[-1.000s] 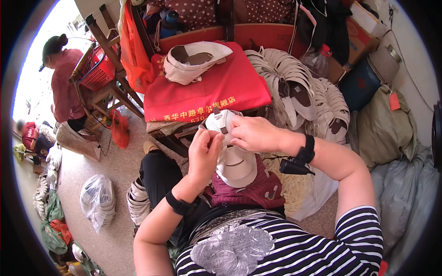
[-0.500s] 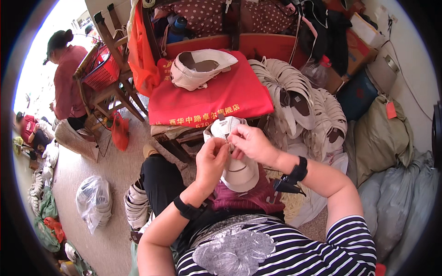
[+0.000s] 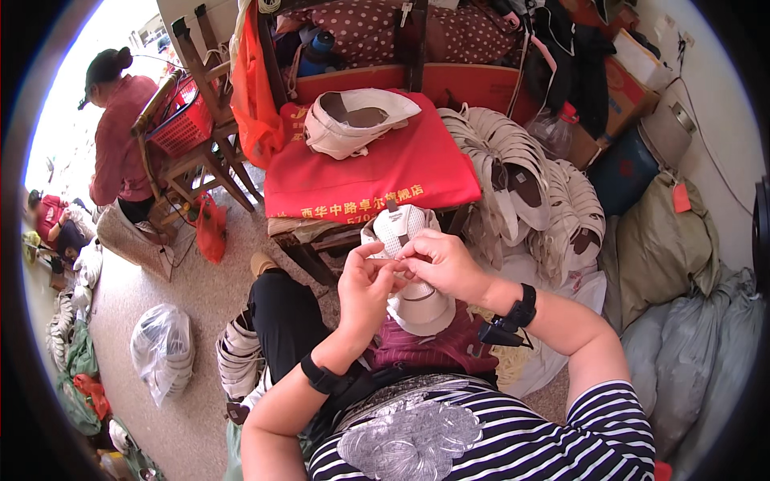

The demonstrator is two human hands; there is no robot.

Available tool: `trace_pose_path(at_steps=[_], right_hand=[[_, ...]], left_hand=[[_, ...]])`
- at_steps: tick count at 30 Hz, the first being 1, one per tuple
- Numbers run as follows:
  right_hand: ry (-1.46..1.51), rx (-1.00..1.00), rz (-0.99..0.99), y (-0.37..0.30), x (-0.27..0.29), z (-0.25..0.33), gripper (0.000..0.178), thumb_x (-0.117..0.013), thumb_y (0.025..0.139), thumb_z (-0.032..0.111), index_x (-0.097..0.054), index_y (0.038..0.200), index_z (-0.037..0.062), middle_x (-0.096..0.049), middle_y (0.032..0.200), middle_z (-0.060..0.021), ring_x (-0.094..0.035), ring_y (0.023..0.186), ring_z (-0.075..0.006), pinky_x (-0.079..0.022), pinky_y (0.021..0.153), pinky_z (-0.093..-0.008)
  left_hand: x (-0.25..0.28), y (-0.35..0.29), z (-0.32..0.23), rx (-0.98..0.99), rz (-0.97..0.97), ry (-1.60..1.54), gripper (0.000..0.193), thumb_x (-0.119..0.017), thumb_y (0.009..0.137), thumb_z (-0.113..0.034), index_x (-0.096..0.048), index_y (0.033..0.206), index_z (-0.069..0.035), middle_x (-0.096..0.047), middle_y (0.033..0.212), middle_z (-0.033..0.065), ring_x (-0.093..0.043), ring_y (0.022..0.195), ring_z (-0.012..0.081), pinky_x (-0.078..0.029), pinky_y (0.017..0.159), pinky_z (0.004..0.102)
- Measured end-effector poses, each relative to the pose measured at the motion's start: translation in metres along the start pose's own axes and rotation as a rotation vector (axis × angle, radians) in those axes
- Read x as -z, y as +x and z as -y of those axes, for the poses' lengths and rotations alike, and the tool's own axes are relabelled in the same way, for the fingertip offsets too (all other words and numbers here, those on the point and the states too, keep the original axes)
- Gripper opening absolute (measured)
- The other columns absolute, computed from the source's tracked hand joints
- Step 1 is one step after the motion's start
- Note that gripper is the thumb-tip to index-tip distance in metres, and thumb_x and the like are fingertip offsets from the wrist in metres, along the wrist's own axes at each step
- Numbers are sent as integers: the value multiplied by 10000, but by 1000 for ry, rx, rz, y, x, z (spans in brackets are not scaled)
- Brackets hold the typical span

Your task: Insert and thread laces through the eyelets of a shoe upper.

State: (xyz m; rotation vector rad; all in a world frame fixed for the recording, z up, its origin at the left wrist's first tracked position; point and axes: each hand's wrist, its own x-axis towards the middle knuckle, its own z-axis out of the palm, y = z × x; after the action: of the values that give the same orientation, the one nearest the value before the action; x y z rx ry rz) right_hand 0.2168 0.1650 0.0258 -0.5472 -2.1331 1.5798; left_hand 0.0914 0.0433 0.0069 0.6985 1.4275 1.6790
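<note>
A white shoe upper rests on the maroon cloth over my lap, its toe toward me and its tongue pointing away. Over its middle, my left hand and my right hand meet with closed fingertips. Each hand pinches; what lies between the fingers, perhaps something thin, is too small to make out. My hands hide the middle of the shoe upper. Beyond it, another white shoe upper lies on a stool draped with a red cloth.
Stacked shoe uppers stand right of the stool, with grey sacks farther right. On the floor at left are a clear bag of shoe parts and more uppers. A person sits beyond, near a red basket.
My hands have shifted slightly, and my left hand's fingers have spread a little above the pinch. The whole view has moved slightly; the shoe upper stays on my lap.
</note>
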Motion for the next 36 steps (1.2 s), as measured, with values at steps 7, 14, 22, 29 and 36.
trace_pose_path(at_steps=[7, 14, 22, 29, 36], right_hand=[[-149, 612, -125, 36, 11, 84, 124, -553, 895, -111, -614, 936, -11, -580, 888, -50, -610, 705, -110, -512, 616, -253], [-454, 1173, -539, 66, 99, 224, 138, -647, 884, 79, -654, 1011, 25, -679, 978, -62, -654, 837, -167, -527, 727, -290], [-849, 648, -420, 113, 153, 138, 106, -608, 885, 13, -636, 987, 23, -617, 923, -81, -645, 829, -166, -538, 762, -308], [-798, 360, 321, 9, 48, 22, 112, -599, 791, 60, -572, 898, 43, -543, 946, -144, -619, 866, -337, -531, 730, -426], [-654, 545, 181, 0, 33, -8, 216, -632, 754, 32, -516, 934, 54, -501, 886, -134, -601, 720, -332, -511, 621, -434]], left_hand=[[27, 21, -7, -4, 127, -87, 244, -497, 1050, -197, -668, 1145, -50, -619, 785, -40, -533, 658, 27, -433, 615, 176], [12, 1, -28, 86, 681, 179, 475, -431, 1066, -383, -544, 1395, -60, -598, 851, 20, -524, 751, 96, -452, 740, 262], [3, -46, -96, 25, 859, 200, 336, -478, 1060, -258, -704, 964, -29, -590, 781, 11, -518, 702, 86, -449, 637, 264], [42, 10, -37, -237, 109, 220, 395, -447, 1072, -270, -650, 834, -29, -419, 641, -78, -351, 594, 15, -275, 528, 214], [42, 14, -14, -151, 25, 163, 405, -433, 1075, -290, -640, 844, -29, -408, 651, -70, -326, 600, 20, -249, 543, 210]])
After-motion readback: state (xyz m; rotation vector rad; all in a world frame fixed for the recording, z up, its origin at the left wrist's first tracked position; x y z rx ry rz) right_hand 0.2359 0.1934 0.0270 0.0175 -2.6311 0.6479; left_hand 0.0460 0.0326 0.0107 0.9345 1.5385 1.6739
